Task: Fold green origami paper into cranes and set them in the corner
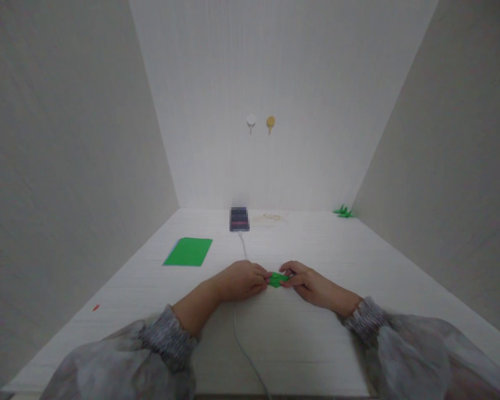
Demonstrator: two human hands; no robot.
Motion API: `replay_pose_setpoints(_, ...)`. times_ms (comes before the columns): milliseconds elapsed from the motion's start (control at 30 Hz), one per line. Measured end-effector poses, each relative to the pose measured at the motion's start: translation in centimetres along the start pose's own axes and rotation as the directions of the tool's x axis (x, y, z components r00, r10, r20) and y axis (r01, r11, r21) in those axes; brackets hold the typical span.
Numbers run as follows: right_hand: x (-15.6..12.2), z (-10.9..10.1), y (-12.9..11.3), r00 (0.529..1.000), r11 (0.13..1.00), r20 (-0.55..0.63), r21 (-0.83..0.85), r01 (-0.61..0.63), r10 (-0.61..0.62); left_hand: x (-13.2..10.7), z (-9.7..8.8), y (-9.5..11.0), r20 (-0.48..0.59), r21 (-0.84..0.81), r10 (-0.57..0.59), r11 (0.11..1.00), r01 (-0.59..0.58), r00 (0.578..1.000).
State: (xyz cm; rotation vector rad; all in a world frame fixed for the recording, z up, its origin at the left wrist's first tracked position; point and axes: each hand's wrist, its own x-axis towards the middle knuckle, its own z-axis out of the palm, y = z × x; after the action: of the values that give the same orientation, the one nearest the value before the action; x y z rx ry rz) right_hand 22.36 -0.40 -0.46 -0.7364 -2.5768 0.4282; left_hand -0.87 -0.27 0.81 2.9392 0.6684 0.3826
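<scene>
A small piece of folded green paper [277,279] is held between both hands, low over the middle of the white table. My left hand [244,280] pinches its left end, with the fingers closed together. On the other end, the thumb and fingers of my right hand [310,282] grip the paper. The finer folds are too small to make out. Left of my hands lies a stack of flat green paper sheets [188,252]. At the far right corner sit several folded green paper pieces [344,211].
A dark blurred device [239,219] stands near the back wall. Its white cable [250,358] runs under my left hand toward the front edge. A small red object [96,307] lies at the left. Two hooks, one white [251,120] and one yellow [270,121], are on the wall.
</scene>
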Motion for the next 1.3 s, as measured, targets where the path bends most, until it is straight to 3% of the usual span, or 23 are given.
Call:
replay_pose_setpoints(433, -0.6, -0.4, 0.7, 0.997, 0.998, 0.05, 0.028, 0.05, -0.051, -0.3, -0.1, -0.4, 0.008, -0.11, 0.007, 0.994, -0.006, 1.0)
replay_pose_setpoints(600, -0.1, -0.4, -0.1, 0.999, 0.999, 0.034, 0.015, 0.042, -0.042, -0.1, 0.1, 0.0, -0.052, -0.115, -0.078, 0.991, 0.072, 0.996)
replay_pose_setpoints(767, 1.4, -0.4, -0.9, 0.999, 0.997, 0.037, -0.069, 0.018, -0.016, 0.3, 0.1, 0.4, -0.063, -0.072, -0.157, 0.986, 0.152, 0.986)
replay_pose_setpoints(1033, 1.9, -0.7, -1.8, 0.996, 0.967, 0.073, -0.242, 0.076, -0.06, 0.4, -0.3, 0.9, -0.105, -0.087, -0.252, 0.966, 0.244, 0.962)
replay_pose_setpoints(1300, 2.6, 0.2, -2.0, 0.998, 0.937, 0.035, -0.346, 0.055, -0.045, 0.9, 0.9, 0.3, -0.107, -0.107, -0.217, 0.973, 0.205, 0.97)
